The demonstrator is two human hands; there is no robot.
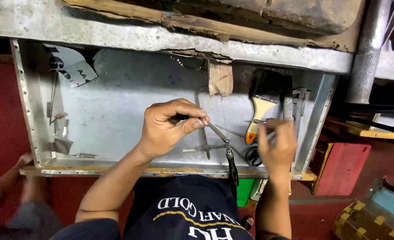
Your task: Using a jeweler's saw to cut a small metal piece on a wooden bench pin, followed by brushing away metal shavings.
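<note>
While pinched at its upper end by the left hand [163,129], the thin metal jeweller's saw frame [219,138] slants across the shallow grey sheet-metal tray [117,106]. Right of the saw, the blurred right hand [277,144] reaches near a yellow-handled black-bristle brush [259,111]; its grip cannot be judged.

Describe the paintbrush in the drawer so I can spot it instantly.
Start at the open metal drawer and go to its right end, just right of the wooden block hanging from the bench edge. The paintbrush lies there: black bristles, pale ferrule, orange handle, the only coloured tool among grey metal ones.
</note>
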